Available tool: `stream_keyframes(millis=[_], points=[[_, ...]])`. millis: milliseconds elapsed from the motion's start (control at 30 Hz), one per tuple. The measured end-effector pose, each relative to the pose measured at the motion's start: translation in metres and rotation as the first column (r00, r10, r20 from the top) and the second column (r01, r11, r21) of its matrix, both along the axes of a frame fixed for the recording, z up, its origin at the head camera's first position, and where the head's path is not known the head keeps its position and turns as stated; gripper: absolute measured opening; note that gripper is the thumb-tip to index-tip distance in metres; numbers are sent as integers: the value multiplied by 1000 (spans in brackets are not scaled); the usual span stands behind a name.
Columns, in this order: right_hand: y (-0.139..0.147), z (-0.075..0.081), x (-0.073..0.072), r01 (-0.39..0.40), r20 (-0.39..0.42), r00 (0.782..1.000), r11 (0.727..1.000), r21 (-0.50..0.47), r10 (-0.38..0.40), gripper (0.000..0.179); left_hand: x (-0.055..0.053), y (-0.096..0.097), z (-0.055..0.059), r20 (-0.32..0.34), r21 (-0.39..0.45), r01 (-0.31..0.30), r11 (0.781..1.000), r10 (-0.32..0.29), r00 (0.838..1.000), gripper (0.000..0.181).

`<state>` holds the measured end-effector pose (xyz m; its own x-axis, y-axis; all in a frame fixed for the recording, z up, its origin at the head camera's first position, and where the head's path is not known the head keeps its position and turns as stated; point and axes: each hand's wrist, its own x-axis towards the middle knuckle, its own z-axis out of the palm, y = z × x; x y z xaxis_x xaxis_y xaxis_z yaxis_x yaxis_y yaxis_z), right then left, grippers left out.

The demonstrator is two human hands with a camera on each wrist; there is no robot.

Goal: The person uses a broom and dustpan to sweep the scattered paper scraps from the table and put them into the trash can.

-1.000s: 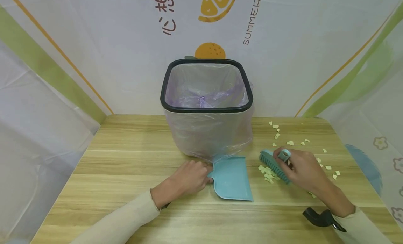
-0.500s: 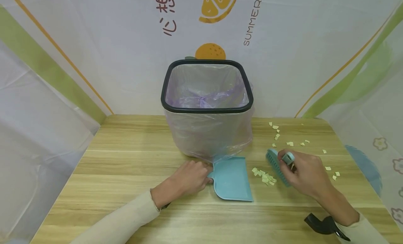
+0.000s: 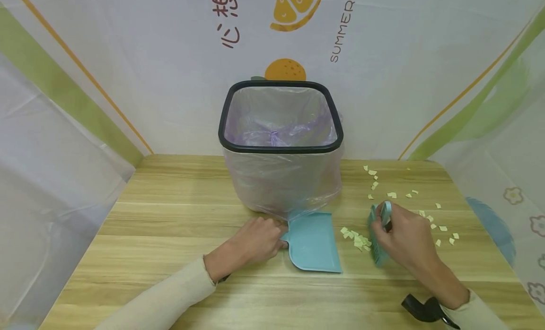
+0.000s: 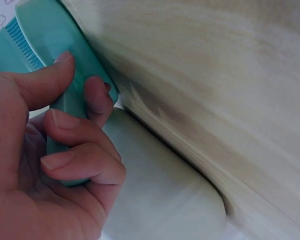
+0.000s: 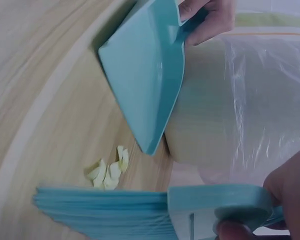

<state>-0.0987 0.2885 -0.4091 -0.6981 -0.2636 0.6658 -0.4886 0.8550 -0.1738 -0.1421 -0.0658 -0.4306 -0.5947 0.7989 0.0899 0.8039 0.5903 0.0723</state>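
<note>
My left hand (image 3: pixel 261 239) grips the handle of a teal dustpan (image 3: pixel 314 242), which lies on the table with its wide edge facing right. In the left wrist view the fingers (image 4: pixel 85 162) curl round that handle. My right hand (image 3: pixel 408 233) holds a teal hand brush (image 3: pixel 376 240) by its handle, with the bristles (image 5: pixel 110 212) down toward the tabletop. Between brush and dustpan lies a small heap of pale yellow paper scraps (image 3: pixel 359 241), close beside the bristles. The dustpan surface shows no scraps on it.
A bin (image 3: pixel 281 183) with a black rim and a clear purplish liner stands behind the dustpan, close to it. More loose scraps (image 3: pixel 391 195) are scattered over the right side of the wooden table (image 3: pixel 170 202). A printed cloth (image 3: pixel 170 84) hangs behind the table.
The brush first swept the scraps leftward toward the dustpan, then drew back right and turned more upright in view. It now stands nearer the front. The left hand and dustpan have stayed put.
</note>
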Motion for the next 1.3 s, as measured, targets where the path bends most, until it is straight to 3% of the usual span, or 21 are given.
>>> stream_keyframes(millis=[233, 400, 667, 867, 1300], points=[[-9, 0, -4, 8, 14, 1000, 1000, -30, -7, 2, 1, 1, 0, 1, 1, 0, 1000, 0, 1000, 21], [-8, 6, -1, -1, 42, 999, 999, -40, 3, 5, 1, 1, 0, 12, 1, -3, 1000, 3, 1000, 21], [3, 13, 4, 10, 139, 990, 999, 41, -16, 6, 0, 1, -1, 15, -4, -13, 1000, 13, 1000, 22], [3, 10, 5, -20, 206, 979, 999, 34, 13, 6, 0, 1, 0, 26, 0, -21, 1000, 21, 999, 22], [-5, 9, 2, -70, 187, 980, 998, 3, 69, 7, -1, 3, 2, 30, -30, -19, 999, 20, 999, 20]])
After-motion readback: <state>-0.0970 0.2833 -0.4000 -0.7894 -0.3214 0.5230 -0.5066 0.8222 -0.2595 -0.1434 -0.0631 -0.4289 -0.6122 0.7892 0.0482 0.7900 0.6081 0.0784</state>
